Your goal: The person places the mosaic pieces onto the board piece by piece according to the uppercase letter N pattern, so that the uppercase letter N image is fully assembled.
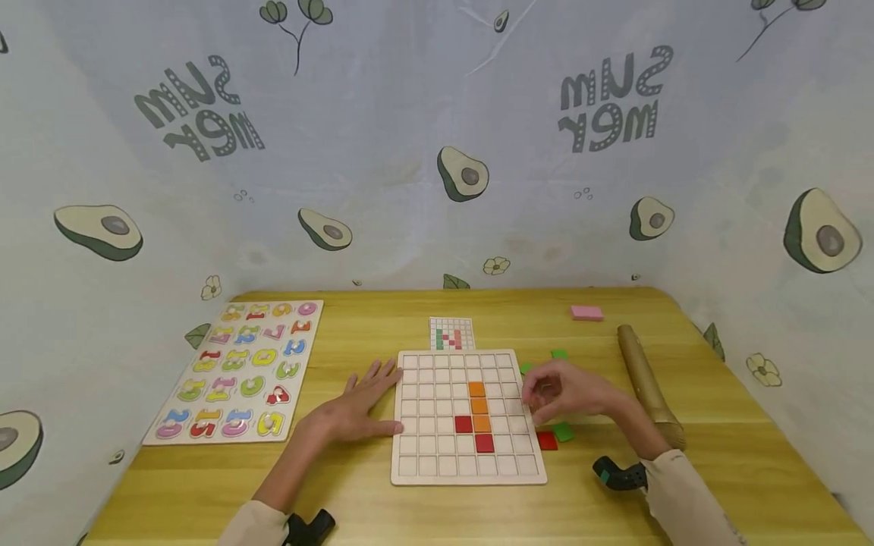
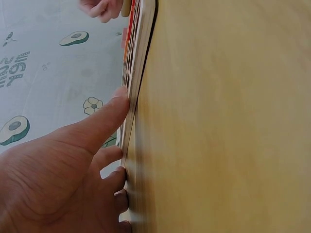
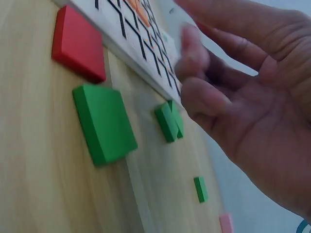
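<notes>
Head view, from your left: a white board of colourful number pieces [image 1: 235, 371] lies beside your left hand [image 1: 355, 413], its fingers spread wide, the thumb touching the edge of a pale, square grid board [image 1: 437, 474]. That board lies before you, bearing three orange square tiles [image 1: 479, 406] in a column, one red square tile [image 1: 463, 424] left of the lowest and another directly below it. A small printed grid card [image 1: 451, 334] sits behind. Your right hand [image 1: 563, 390] hovers at the board's right edge, fingers bent, grip narrow; you cannot tell whether it holds anything. Near it lie a loose red tile [image 1: 547, 440] and green square tiles [image 1: 563, 431], then a pink rectangular block [image 1: 586, 312] and a brown cylinder [image 1: 649, 387].
</notes>
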Motion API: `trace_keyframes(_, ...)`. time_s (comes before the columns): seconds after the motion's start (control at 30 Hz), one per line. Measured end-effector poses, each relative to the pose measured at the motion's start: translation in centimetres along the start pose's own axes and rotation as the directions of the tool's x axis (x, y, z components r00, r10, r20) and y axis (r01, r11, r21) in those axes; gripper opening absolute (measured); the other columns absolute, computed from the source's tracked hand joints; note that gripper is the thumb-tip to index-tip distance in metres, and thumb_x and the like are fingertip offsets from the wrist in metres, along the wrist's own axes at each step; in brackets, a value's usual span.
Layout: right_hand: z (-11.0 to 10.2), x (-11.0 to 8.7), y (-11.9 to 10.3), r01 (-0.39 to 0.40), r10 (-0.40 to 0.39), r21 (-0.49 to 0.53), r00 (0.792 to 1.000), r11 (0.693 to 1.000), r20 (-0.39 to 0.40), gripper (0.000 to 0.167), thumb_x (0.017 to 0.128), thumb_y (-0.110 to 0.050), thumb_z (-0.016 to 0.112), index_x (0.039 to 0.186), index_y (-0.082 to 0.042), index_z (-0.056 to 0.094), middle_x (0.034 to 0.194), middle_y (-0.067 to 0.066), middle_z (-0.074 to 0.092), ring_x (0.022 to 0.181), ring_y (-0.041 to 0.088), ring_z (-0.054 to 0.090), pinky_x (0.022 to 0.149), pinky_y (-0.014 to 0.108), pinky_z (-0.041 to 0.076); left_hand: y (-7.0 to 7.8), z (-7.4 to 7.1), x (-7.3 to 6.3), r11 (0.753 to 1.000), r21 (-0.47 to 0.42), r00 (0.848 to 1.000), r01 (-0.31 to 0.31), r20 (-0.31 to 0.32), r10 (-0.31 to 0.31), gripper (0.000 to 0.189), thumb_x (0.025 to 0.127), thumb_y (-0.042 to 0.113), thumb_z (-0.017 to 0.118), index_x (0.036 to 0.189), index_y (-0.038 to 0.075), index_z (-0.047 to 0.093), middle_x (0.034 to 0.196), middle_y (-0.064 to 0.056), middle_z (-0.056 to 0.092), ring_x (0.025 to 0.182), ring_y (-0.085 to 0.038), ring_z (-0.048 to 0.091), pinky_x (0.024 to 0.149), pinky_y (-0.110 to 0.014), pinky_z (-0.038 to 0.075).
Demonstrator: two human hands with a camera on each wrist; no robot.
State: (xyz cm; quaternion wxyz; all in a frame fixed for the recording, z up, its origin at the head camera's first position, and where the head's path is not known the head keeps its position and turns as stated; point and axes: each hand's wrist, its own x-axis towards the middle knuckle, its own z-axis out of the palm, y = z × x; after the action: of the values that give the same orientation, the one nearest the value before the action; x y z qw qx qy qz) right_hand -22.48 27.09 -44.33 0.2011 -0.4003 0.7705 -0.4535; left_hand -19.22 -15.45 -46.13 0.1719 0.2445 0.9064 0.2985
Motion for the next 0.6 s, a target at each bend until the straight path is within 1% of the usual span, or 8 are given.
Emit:
trace_keyframes(0.1,-0.4,-0.6,0.1,-0.053,0.053,-0.056,0.999,0.997,-0.014,0.025,0.084,-0.002,0.091,0.095,0.000,0.068,0.082,0.017,0.058,0.070,0.014,0.051,0.062,0.024,0.046,-0.7,0.3,0.3,1.000,0.000,1.000,-0.001,-0.004,0.001,0.097,0.099,0.048,0.077,0.174,0.014,0.024,0.182,-0.006,0.006,0.168,-0.032,-0.003,0.133,-0.060,-0.005)
trace_keyframes(0.2,-0.7,-1.1,0.1,-0.114,0.115,-0.121,0.993,0.986,0.007,0.032,0.080,-0.010,0.096,0.089,-0.003,0.067,0.075,0.006,0.055,0.067,0.006,0.048,0.059,0.022,0.043,-1.4,0.6,0.6,1.000,0.010,1.000,-0.010,-0.006,0.010,0.099,0.099,0.054,0.075,0.174,0.018,0.022,0.182,-0.003,0.005,0.168,-0.029,-0.004,0.133,-0.058,-0.006)
trace_keyframes(0.33,-0.8,-1.4,0.0,-0.168,0.178,-0.180,0.983,0.969,0.044,0.040,0.075,-0.018,0.101,0.083,-0.006,0.064,0.072,-0.005,0.052,0.065,0.001,0.046,0.058,0.021,0.041,-1.5,0.7,0.5,0.999,-0.005,0.999,-0.036,-0.021,0.036,0.100,0.098,0.057,0.074,0.174,0.017,0.024,0.182,-0.005,0.006,0.168,-0.033,-0.003,0.132,-0.062,-0.007)
trace_keyframes(0.5,-0.7,-1.1,0.0,-0.212,0.226,-0.203,0.973,0.956,0.048,0.044,0.071,-0.017,0.103,0.081,-0.007,0.061,0.072,-0.008,0.049,0.064,0.001,0.043,0.059,0.020,0.038,-1.2,0.4,0.3,0.999,-0.023,0.999,-0.039,-0.029,0.039,0.099,0.098,0.056,0.075,0.174,0.015,0.025,0.182,-0.008,0.008,0.168,-0.036,-0.002,0.132,-0.064,-0.006)
trace_keyframes(0.6,-0.7,-1.1,0.3,-0.217,0.230,-0.207,0.972,0.954,0.039,0.043,0.073,-0.017,0.102,0.082,-0.007,0.061,0.071,-0.008,0.048,0.063,0.002,0.044,0.059,0.020,0.039,-1.1,0.4,0.3,0.998,-0.040,0.999,-0.046,-0.028,0.045,0.099,0.098,0.055,0.075,0.173,0.013,0.026,0.182,-0.012,0.009,0.167,-0.039,-0.001,0.131,-0.067,-0.006)
